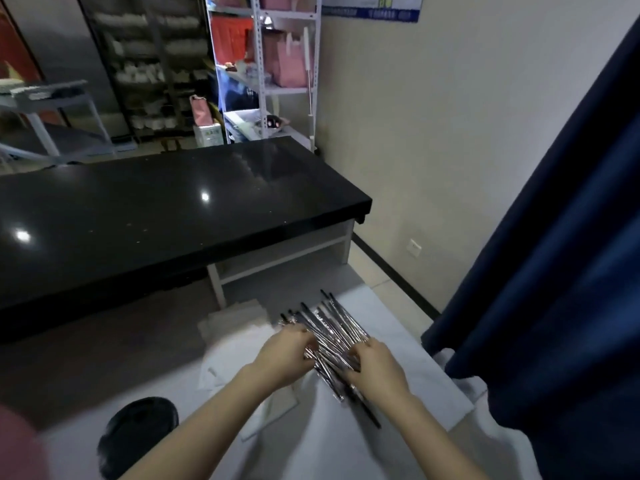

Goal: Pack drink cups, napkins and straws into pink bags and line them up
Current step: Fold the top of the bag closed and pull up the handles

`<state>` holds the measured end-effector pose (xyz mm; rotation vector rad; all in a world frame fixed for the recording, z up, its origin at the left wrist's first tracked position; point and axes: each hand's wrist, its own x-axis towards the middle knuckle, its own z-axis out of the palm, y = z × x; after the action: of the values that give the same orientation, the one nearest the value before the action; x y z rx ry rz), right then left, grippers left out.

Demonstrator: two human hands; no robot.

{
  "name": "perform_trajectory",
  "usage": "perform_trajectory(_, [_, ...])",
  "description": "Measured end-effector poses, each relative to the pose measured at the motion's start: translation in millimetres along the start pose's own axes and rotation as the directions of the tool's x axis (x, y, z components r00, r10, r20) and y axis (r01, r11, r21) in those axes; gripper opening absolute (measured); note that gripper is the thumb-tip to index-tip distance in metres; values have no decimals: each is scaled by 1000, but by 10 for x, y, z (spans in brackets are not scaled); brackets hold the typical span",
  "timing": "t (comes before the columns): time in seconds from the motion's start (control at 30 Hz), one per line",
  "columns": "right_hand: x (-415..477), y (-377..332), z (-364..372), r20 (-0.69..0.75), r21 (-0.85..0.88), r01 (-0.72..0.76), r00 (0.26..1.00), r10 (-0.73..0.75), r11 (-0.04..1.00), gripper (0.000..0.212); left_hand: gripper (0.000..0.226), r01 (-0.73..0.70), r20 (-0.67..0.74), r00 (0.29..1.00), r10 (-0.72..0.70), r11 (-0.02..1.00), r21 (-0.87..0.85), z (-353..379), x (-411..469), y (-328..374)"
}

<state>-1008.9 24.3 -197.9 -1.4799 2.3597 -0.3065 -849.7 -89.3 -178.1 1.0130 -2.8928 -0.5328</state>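
Left hand: left hand (pixel 285 355) lowered onto the near-left side of the straw bundle, fingers curled over the wrappers and pressing on them; whether any single straw is pinched, cannot tell.
Right hand: right hand (pixel 375 368) on the near-right side of the same bundle, fingers bent down onto the wrappers, thumb side toward the left hand; grip on one straw or several, cannot tell.
Straws: loose bundle of dark straws in shiny clear wrappers (pixel 329 329), lying flat and fanned, far ends pointing up-left, near ends running toward the right forearm; one dark straw end sticking out below the right wrist.
Surface under straws: white cloth-covered table (pixel 398 334), straws resting directly on it, between both hands.
Napkins: flat stack of white paper napkins (pixel 239 318) just left of the straws, touching the bundle's far-left edge or nearly so; more white sheets beneath the left forearm.
Lid: round black plastic lid (pixel 138 431) near the left elbow, well apart from the straws.
Counter: long glossy black counter (pixel 156 216) beyond the table, bare top with light reflections.
Pink bags: pink paper bags (pixel 289 62) hanging on a white metal shelf rack (pixel 258 81) far back, blurred.
Right edge: dark blue curtain (pixel 554 271) beside the table.
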Motion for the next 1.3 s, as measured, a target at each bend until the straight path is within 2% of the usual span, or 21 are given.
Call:
perform_trajectory(0.13, [133, -3, 168, -65, -55, -1, 998, -2, 998, 36, 23, 0, -12, 1000, 0, 998, 56, 151, 201, -29])
perform_trajectory(0.23, [200, 14, 229, -89, -90, 11, 996, -19, 996, 29, 35, -10, -34, 999, 14, 994, 106, 202, 325, -76])
perform_trajectory(0.37, [229, 99, 267, -129, -4, 6, 992, -7, 1000, 19, 42, -37, -20, 999, 40, 988, 149, 245, 452, -174])
perform_trajectory(0.53, [204, 186, 189, -205, 137, 16, 979, 13, 990, 17, 31, -61, -131, 988, 78, 989, 132, 208, 525, -224])
perform_trajectory(0.67, [158, 220, 39, -232, 233, 33, 972, 22, 972, 13, 17, -96, -233, 967, 100, 995, 26, 115, 478, -243])
perform_trajectory(0.8, [135, 185, -174, -209, 324, 97, 978, -28, 941, 9, 12, -157, -254, 959, 121, 980, -125, -118, 391, -238])
perform_trajectory(0.93, [126, 16, -467, -214, 414, 203, 969, -122, 887, 14, 20, -171, -303, 949, 93, 955, -243, -462, 160, -244])
perform_trajectory(1.07, [131, -378, -718, -242, 393, 374, 923, -298, 840, 22, 21, -151, -392, 919, 42, 956, -253, -866, -233, -325])
perform_trajectory(1.17, [123, -851, -811, -217, 329, 521, 853, -474, 787, 25, 19, -100, -449, 893, -36, 956, -275, -1185, -682, -455])
perform_trajectory(1.3, [22, -1656, -789, -158, 195, 709, 705, -692, 678, 26, 17, 30, -544, 818, -186, 959, -282, -1512, -1477, -701])
